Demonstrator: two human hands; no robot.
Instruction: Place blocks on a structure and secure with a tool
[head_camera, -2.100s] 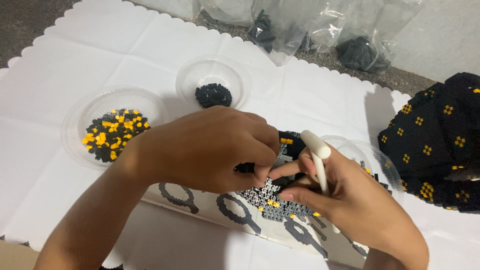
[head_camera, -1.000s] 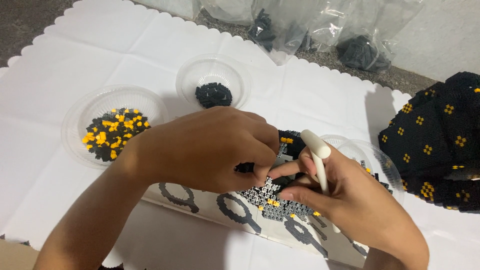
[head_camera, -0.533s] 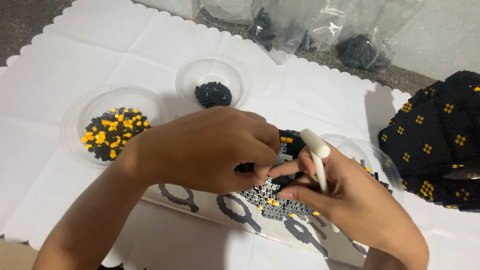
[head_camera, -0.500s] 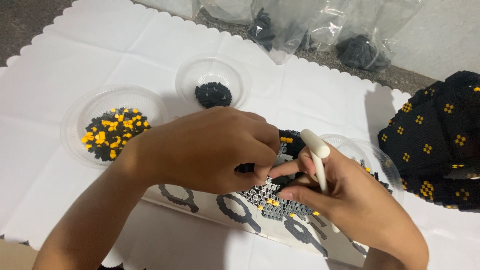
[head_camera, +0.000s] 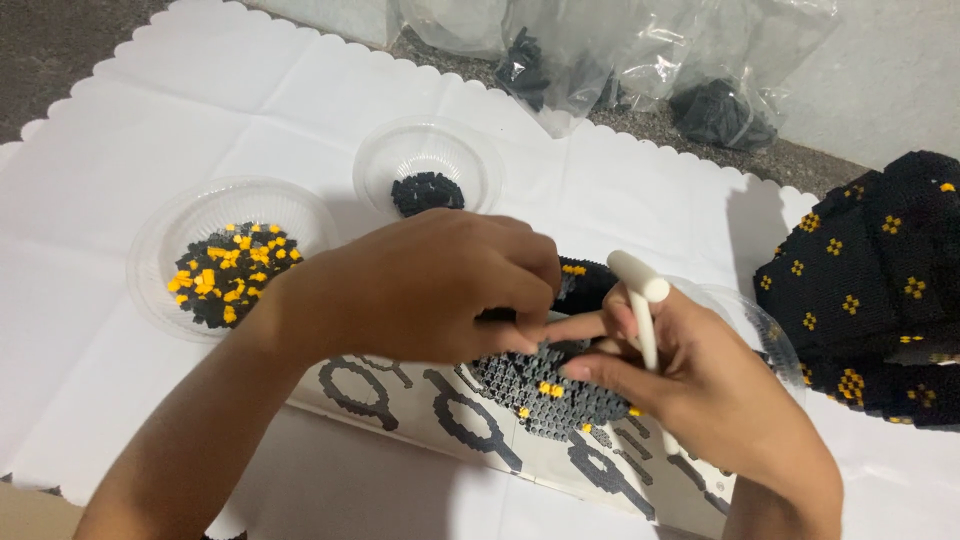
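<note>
At centre frame, the left hand (head_camera: 420, 285) pinches a block piece (head_camera: 545, 385) on a printed sheet, steadying it; the right hand (head_camera: 715, 395) grips a white tool (head_camera: 640, 305). Bead bowls sit upper left.

Both hands (head_camera: 560, 330) on grey bead piece (head_camera: 545, 385); R holds white tool (head_camera: 640, 300).

A white cloth with a scalloped edge (head_camera: 250, 110) covers the surface. On it sits a clear plastic bowl (head_camera: 165, 235) holding black and yellow small bricks (head_camera: 228, 275), and behind it a smaller clear bowl (head_camera: 470, 165) with a little heap of black bricks (head_camera: 425, 190). At the far edge lie clear plastic bags (head_camera: 640, 60) with dark pieces inside. At the right stands a large black brick-built model with yellow dot patterns (head_camera: 880, 280).
</note>
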